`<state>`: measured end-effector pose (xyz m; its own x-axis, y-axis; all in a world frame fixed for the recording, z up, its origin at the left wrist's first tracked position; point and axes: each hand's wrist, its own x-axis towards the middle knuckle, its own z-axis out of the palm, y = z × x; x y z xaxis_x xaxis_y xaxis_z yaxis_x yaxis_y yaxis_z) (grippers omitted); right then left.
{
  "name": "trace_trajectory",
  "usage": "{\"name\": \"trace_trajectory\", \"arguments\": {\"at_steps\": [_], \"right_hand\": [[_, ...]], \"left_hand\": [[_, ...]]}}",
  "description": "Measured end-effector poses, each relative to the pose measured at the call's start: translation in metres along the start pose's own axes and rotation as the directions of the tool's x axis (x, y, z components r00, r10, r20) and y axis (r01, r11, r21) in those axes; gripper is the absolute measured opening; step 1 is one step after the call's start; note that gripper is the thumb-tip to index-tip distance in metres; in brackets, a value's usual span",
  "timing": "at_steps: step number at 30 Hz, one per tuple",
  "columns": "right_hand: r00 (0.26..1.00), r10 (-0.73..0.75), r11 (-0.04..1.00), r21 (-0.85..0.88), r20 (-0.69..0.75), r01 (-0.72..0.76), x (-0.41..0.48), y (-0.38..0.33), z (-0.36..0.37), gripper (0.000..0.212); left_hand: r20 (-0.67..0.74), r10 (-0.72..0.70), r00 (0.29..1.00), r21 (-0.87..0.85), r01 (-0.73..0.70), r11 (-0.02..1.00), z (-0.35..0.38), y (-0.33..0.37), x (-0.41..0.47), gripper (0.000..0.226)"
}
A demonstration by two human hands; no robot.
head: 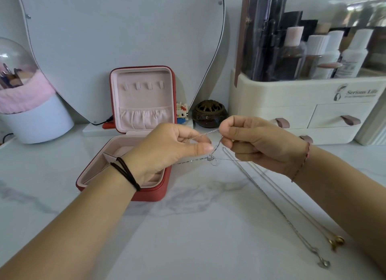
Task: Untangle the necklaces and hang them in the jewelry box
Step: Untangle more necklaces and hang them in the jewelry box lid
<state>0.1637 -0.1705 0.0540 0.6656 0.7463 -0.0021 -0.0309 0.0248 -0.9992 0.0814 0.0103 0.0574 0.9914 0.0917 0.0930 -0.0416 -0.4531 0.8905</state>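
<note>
Silver necklaces knot between both hands, pinch points hidden.

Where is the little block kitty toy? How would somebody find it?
Find the red jewelry box with its pink lid standing open. Just right of that lid sits the small white block cat figure. The round dark brown pot beside it is smooth; the figure is blocky and colourful.

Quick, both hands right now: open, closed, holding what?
Left hand: closed, thumb and fingers pinching the thin silver chain just above the knot.
Right hand: closed in a loose fist, pinching the same chain.
</note>
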Motion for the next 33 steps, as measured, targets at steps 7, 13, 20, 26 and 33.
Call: {"name": "trace_trajectory", "arguments": {"at_steps": [7, 13, 20, 26, 33], "right_hand": [[1.000, -0.025, 0.998, 0.052, 0.000, 0.025, 0.002, 0.002, 0.000, 0.014], [0.988, -0.156, 0.987, -0.028, -0.019, 0.156, 0.001, 0.002, -0.003, 0.011], [0.955, -0.288, 0.799, -0.567, -0.068, 0.201, 0.003, 0.009, 0.005, 0.010], [0.956, -0.281, 0.866, -0.450, -0.080, 0.217, 0.005, 0.012, 0.011, 0.028], [0.980, -0.194, 0.953, -0.248, -0.052, 0.176, 0.002, 0.005, 0.006, 0.011]], "left_hand": [[0.092, -0.048, 0.995, -0.012, 0.050, 0.999, 0.002, -0.001, -0.001, 0.012], [0.098, -0.127, 0.987, -0.276, 0.149, 0.949, 0.001, -0.002, 0.001, 0.013], [0.065, -0.152, 0.986, -0.346, 0.165, 0.923, 0.001, -0.002, 0.002, 0.016], [0.104, -0.110, 0.989, -0.397, 0.142, 0.907, 0.003, -0.003, 0.002, 0.027], [0.139, -0.123, 0.983, -0.376, 0.167, 0.911, 0.001, -0.002, 0.002, 0.030]]}}
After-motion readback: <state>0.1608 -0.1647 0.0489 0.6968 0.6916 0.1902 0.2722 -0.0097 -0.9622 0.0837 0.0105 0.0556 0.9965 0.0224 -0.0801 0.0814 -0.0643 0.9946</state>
